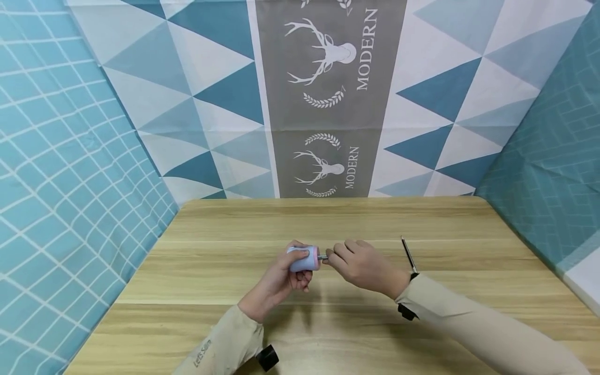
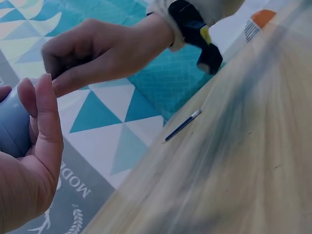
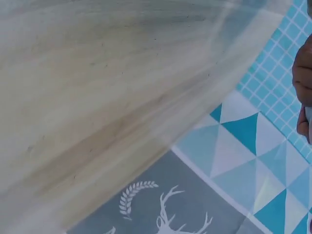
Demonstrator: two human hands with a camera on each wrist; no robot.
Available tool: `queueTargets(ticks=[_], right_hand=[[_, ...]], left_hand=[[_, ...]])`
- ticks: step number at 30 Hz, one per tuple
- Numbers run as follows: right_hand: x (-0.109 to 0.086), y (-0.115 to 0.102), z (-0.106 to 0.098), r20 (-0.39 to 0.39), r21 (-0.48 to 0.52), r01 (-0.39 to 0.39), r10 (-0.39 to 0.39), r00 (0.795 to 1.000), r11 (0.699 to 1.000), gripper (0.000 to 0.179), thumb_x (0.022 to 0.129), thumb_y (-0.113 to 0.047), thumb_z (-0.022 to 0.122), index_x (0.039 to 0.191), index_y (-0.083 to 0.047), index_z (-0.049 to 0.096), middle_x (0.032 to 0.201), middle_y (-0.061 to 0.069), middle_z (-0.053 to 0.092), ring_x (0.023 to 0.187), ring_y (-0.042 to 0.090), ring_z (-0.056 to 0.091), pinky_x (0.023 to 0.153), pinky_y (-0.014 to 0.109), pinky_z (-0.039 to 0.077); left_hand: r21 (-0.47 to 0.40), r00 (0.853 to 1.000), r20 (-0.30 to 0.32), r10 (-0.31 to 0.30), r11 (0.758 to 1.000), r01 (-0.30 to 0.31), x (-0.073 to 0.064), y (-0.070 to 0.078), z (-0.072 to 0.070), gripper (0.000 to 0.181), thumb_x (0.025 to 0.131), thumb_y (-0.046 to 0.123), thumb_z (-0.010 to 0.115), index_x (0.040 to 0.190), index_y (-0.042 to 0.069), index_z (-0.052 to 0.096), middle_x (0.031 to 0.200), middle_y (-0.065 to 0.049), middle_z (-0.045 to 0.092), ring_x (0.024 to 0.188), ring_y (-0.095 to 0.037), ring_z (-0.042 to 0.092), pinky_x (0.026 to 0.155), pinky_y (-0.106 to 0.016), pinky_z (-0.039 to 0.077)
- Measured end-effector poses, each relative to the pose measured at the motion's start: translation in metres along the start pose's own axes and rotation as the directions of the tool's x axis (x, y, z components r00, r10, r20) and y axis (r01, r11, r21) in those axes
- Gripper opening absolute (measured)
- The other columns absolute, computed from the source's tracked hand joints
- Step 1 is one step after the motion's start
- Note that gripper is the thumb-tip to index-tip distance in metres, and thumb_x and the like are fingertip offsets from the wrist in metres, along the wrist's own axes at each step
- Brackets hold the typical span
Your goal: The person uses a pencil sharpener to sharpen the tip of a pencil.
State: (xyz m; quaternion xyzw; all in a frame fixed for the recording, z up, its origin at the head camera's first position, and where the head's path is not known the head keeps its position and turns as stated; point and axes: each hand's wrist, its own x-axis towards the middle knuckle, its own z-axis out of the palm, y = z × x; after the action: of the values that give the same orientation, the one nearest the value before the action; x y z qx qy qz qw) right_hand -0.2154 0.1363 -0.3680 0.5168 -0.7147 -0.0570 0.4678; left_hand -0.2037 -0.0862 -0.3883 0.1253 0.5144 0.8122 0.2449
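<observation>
Above the table, my left hand [image 1: 287, 268] grips a small light-blue rounded cylinder [image 1: 302, 259] with a pink rim, its thumb lying along the top. Out of the pink end sticks a short, thin silvery rod [image 1: 322, 257]. The fingertips of my right hand [image 1: 364, 264] pinch the rod's outer end; what else they cover is hidden. In the left wrist view, part of the cylinder [image 2: 12, 126] shows behind the left fingers, close to the right hand [image 2: 105, 56]. At the right edge of the right wrist view, the left hand [image 3: 303, 78] is only partly visible.
A slim dark pencil-like stick [image 1: 409, 255] lies on the wooden table [image 1: 225, 224], beyond the right wrist. Patterned cloths hang behind and at both sides of the table. In the left wrist view, an orange and white item [image 2: 262, 19] is near the table's edge.
</observation>
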Motion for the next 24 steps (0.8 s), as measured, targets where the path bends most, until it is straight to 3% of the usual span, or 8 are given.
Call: queueTargets(ticks=[5, 8, 11, 16, 18, 20, 21, 24], right_hand=[[0.001, -0.008, 0.006, -0.054, 0.179, -0.153, 0.165, 0.985, 0.972, 0.035, 0.108, -0.021, 0.038, 0.077, -0.010, 0.051, 0.060, -0.004, 0.045, 0.045, 0.003, 0.034, 0.037, 0.014, 0.030], [0.004, -0.015, 0.005, 0.072, 0.408, -0.348, 0.350, 0.934, 0.844, 0.032, 0.103, -0.022, 0.053, 0.073, -0.013, 0.045, 0.054, -0.011, 0.034, 0.046, -0.003, 0.024, 0.039, 0.012, 0.019], [0.008, -0.014, -0.001, 0.373, 0.578, -0.591, 0.462, 0.804, 0.562, 0.035, 0.094, -0.018, 0.067, 0.070, -0.016, 0.042, 0.054, -0.013, 0.032, 0.047, -0.003, 0.025, 0.043, 0.015, 0.021], [0.012, 0.003, -0.007, 0.845, 0.513, -0.842, 0.269, 0.462, -0.168, 0.038, 0.094, -0.016, 0.064, 0.065, -0.013, 0.040, 0.052, -0.007, 0.029, 0.044, 0.007, 0.022, 0.042, 0.022, 0.019], [0.010, 0.009, -0.005, 0.933, 0.358, -0.852, 0.104, 0.345, -0.383, 0.036, 0.096, -0.018, 0.061, 0.066, -0.012, 0.041, 0.051, -0.005, 0.026, 0.042, 0.008, 0.017, 0.040, 0.022, 0.014], [0.008, 0.013, -0.002, 0.966, 0.212, -0.846, -0.025, 0.257, -0.490, 0.034, 0.097, -0.021, 0.059, 0.068, -0.012, 0.042, 0.051, -0.006, 0.024, 0.042, 0.007, 0.013, 0.039, 0.022, 0.010], [0.007, 0.013, -0.001, 0.969, 0.179, -0.840, -0.056, 0.240, -0.512, 0.033, 0.097, -0.021, 0.058, 0.069, -0.012, 0.043, 0.052, -0.006, 0.025, 0.042, 0.007, 0.013, 0.039, 0.022, 0.010], [0.004, 0.010, -0.001, 0.955, 0.260, -0.836, 0.004, 0.295, -0.483, 0.030, 0.098, -0.021, 0.059, 0.073, -0.009, 0.047, 0.053, -0.004, 0.029, 0.042, 0.007, 0.017, 0.040, 0.022, 0.014]], left_hand=[[0.006, 1.000, -0.013, -0.007, 1.000, 0.007, 0.000, -0.003, 0.004, 0.018, 0.097, 0.021, 0.050, 0.108, 0.010, 0.041, 0.067, -0.002, 0.064, 0.048, -0.006, 0.057, 0.047, -0.024, 0.053], [0.022, 0.999, -0.039, -0.016, 1.000, 0.016, 0.001, -0.005, 0.003, 0.020, 0.097, 0.021, 0.052, 0.108, 0.010, 0.040, 0.065, -0.002, 0.063, 0.046, -0.006, 0.056, 0.046, -0.023, 0.053], [0.034, 0.998, -0.054, -0.028, 0.999, 0.030, 0.003, -0.009, 0.002, 0.021, 0.096, 0.022, 0.052, 0.108, 0.009, 0.040, 0.063, -0.002, 0.062, 0.045, -0.006, 0.056, 0.046, -0.023, 0.053], [0.061, 0.999, -0.040, -0.035, 0.997, 0.038, 0.003, -0.015, 0.002, 0.018, 0.096, 0.020, 0.054, 0.106, 0.011, 0.042, 0.061, -0.001, 0.062, 0.046, -0.006, 0.057, 0.046, -0.024, 0.054], [0.080, 0.999, -0.024, -0.026, 0.996, 0.028, 0.003, -0.016, 0.002, 0.017, 0.095, 0.020, 0.055, 0.106, 0.012, 0.045, 0.061, -0.002, 0.062, 0.045, -0.006, 0.057, 0.045, -0.024, 0.054], [0.094, 1.000, -0.019, -0.024, 0.995, 0.025, 0.003, -0.017, 0.002, 0.016, 0.094, 0.019, 0.057, 0.104, 0.012, 0.047, 0.061, -0.002, 0.063, 0.045, -0.006, 0.057, 0.045, -0.025, 0.055], [0.101, 0.999, -0.022, -0.026, 0.995, 0.028, 0.003, -0.017, 0.001, 0.015, 0.094, 0.018, 0.058, 0.104, 0.013, 0.048, 0.061, -0.002, 0.063, 0.045, -0.007, 0.057, 0.045, -0.025, 0.055], [0.110, 0.998, -0.043, -0.037, 0.993, 0.041, 0.003, -0.017, -0.001, 0.012, 0.094, 0.018, 0.057, 0.102, 0.014, 0.049, 0.061, -0.002, 0.062, 0.045, -0.007, 0.056, 0.045, -0.025, 0.054]])
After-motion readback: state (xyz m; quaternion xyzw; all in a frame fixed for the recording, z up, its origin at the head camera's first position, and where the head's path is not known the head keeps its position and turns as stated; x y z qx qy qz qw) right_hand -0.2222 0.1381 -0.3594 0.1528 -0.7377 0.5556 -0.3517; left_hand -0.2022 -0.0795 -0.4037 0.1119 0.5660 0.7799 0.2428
